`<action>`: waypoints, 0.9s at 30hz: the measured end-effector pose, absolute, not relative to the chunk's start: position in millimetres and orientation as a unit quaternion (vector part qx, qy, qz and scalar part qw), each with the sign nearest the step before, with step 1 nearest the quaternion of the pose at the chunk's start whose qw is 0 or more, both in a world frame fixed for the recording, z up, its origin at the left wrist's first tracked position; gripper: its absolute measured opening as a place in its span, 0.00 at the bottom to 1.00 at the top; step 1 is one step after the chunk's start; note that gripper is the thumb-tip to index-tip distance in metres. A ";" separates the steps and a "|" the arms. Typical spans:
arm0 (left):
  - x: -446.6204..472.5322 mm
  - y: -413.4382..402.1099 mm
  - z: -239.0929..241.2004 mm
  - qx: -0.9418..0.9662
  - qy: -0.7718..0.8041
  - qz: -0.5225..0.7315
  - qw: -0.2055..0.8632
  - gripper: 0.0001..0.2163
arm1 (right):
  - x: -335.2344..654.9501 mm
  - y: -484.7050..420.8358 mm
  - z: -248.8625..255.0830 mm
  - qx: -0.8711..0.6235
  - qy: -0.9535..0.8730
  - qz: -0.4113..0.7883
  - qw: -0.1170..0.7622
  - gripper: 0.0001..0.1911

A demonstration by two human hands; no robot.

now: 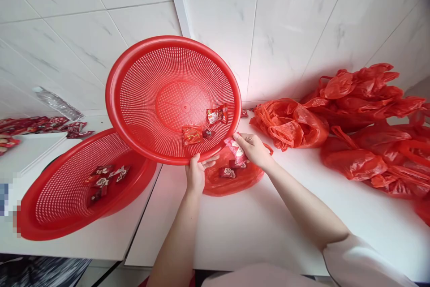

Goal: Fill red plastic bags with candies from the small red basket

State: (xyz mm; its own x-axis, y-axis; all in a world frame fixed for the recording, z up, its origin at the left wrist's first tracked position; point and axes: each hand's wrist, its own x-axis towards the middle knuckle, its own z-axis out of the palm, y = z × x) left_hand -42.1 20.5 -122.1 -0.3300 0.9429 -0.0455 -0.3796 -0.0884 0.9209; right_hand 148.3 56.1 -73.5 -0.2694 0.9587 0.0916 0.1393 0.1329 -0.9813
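My left hand (196, 174) grips the lower rim of a red plastic colander basket (174, 157), thumb on the rim and fingers underneath. The basket is tilted so its inside faces me. Low on its right side rest a red-and-white packet (217, 114), an orange-red packet (192, 135) and a small dark red packet (208, 133). My right hand (252, 148) pinches a pink wrapped packet (236, 150) beside the basket's lower right rim. Below both hands an open red plastic bag (218, 187) lies on the table, with dark red packets (227, 173) in it.
Left of me another red basket (43, 229) leans with several packets (102, 182) inside. More packets (75, 128) and a clear plastic wrapper (58, 103) lie behind it. Filled red bags (290, 123) crowd the right side of the white table (255, 237). A tiled wall (289, 23) stands behind.
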 end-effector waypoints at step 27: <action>-44.2 22.0 -124.6 0.311 0.466 0.676 0.478 0.13 | 150.2 68.5 -91.0 -0.621 -0.739 0.123 0.232 0.19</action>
